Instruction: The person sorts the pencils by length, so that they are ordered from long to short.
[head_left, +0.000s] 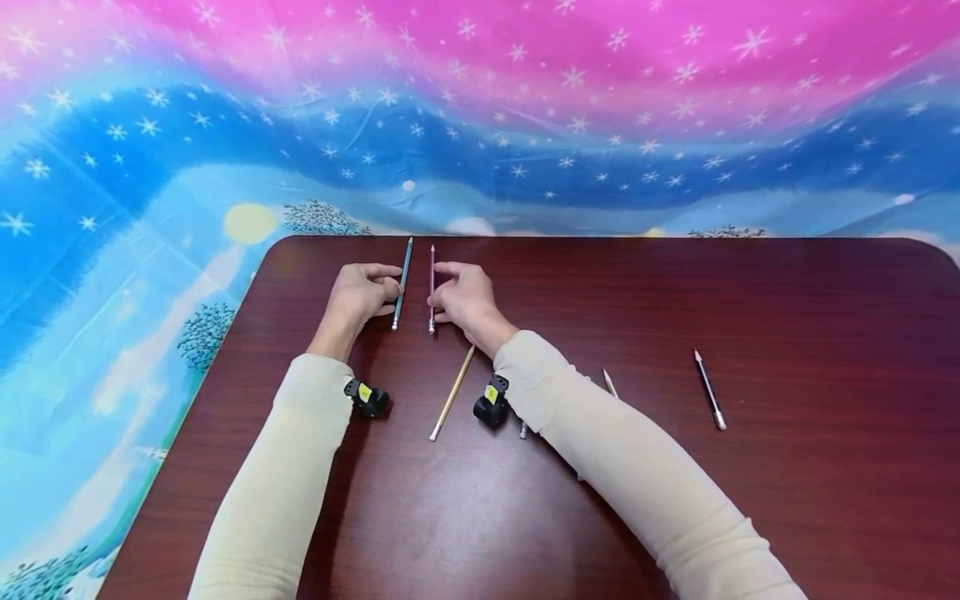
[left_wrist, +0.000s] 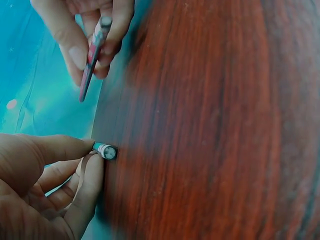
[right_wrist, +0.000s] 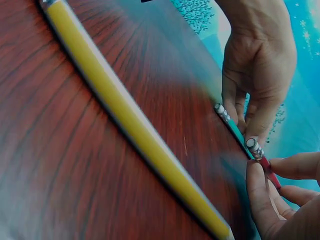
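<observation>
My left hand (head_left: 356, 293) pinches a teal pencil (head_left: 406, 265) between thumb and fingers near the table's far edge. Its eraser end (left_wrist: 108, 151) points back toward me. To the right, my right hand (head_left: 468, 298) holds a dark pink pencil (head_left: 432, 275) in the same way, eraser end (right_wrist: 254, 145) toward me. The two pencils lie side by side with a narrow gap, their tips pointing away. Just below the right hand, a gold-yellow pencil (head_left: 452, 393) rests slanted on the table; in the right wrist view it looks large and close.
A black pencil (head_left: 709, 390) lies on the brown table (head_left: 810, 333) to the right. A pencil tip (head_left: 611, 382) and an eraser end (head_left: 523, 430) peek out around my right sleeve (head_left: 637, 450), which hides the rest. A snowflake-patterned cloth (head_left: 480, 117) hangs behind the table.
</observation>
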